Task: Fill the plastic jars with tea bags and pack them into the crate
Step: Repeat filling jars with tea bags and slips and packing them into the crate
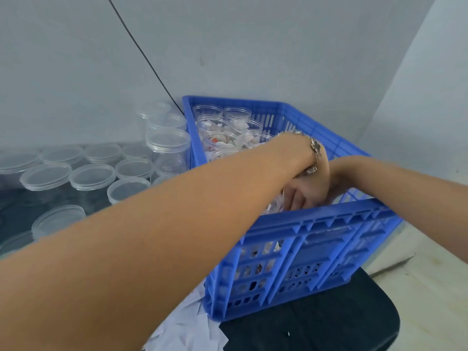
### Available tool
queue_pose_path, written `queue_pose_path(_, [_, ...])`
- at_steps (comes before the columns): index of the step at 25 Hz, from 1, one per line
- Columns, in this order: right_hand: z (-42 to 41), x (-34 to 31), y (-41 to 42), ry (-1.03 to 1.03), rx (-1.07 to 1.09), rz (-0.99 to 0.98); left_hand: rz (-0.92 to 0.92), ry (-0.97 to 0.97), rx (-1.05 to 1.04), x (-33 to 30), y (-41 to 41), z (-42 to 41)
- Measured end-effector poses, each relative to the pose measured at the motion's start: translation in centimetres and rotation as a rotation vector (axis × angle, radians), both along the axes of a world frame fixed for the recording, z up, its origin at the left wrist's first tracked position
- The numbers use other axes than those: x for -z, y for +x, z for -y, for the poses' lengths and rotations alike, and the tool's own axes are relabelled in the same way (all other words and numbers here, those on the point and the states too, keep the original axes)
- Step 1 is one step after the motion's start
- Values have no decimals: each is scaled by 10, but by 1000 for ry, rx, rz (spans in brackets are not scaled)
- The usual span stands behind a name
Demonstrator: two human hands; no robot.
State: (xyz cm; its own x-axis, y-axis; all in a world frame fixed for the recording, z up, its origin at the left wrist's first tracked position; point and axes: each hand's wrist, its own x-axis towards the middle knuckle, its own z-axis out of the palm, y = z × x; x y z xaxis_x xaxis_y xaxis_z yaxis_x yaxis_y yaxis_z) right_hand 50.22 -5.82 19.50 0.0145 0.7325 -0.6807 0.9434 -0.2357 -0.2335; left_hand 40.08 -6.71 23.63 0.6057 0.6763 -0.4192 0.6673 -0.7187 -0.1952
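1. Reaching over the near wall of the blue crate (298,252), both arms go down into its near right part; the crate stands on a dark seat-like surface (316,323) against a grey wall (228,41).
2. The left hand (301,195) dips below the crate's rim with its fingers pointing down among white tea bags (272,207); the rim hides the fingertips, so I cannot tell whether it holds anything.
3. The left wrist wears a metal bracelet (315,154).
4. The right hand (336,183) sits just behind the left wrist and is mostly covered by it (only its back and wrist show), so its grip cannot be told either.
5. Clear plastic jars (222,138) stand upright in two rows along the crate's far left part; the nearer ones hold tea bags with white and red tags, and the two at the far wall look unfilled.
6. Left of the crate, clear round lids (91,176) lie spread on a dark table (15,214), with a few empty jars (168,148) stacked just beside the crate's left wall.
7. Loose white paper packets (187,330) lie in a heap by the crate's near left corner.
8. A thin black cable (141,54) runs down the wall toward the crate's far corner.
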Motion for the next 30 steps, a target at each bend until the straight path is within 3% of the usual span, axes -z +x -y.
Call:
queue_pose_path(3, [8, -39, 0, 113, 231, -451, 285, -70, 84, -29, -29, 2])
queue_pose_path(5, [21, -67, -13, 282, 239, -672, 592, -100, 129, -48, -64, 5])
queue_pose_path(7, [32, -80, -39, 436, 176, -761, 792, 2, 102, -56, -110, 8])
queue_pose_path(10, [39, -91, -88, 552, 41, -778, 947, 179, -62, -52, -199, 5])
queue_pose_path(13, [27, -94, -146, 608, -19, -709, 1060, 328, -368, -29, -285, -9])
queue_pose_path(17, [-9, -73, -229, 550, -29, -580, 921, 289, -682, 23, -366, -30])
queue_pose_path(20, [-26, -28, -283, 466, 50, -599, 907, 190, -723, 74, -385, -39])
queue_pose_path(23, [-25, 39, -319, 495, 479, -829, 1006, 51, -647, 113, -365, -47])
queue_pose_path(25, [-12, 83, -319, 646, 701, -875, 1124, -57, -612, 131, -338, -53])
queue_pose_path(30, [-28, 109, -271, 904, 747, -738, 1360, -206, -586, 149, -274, -76])
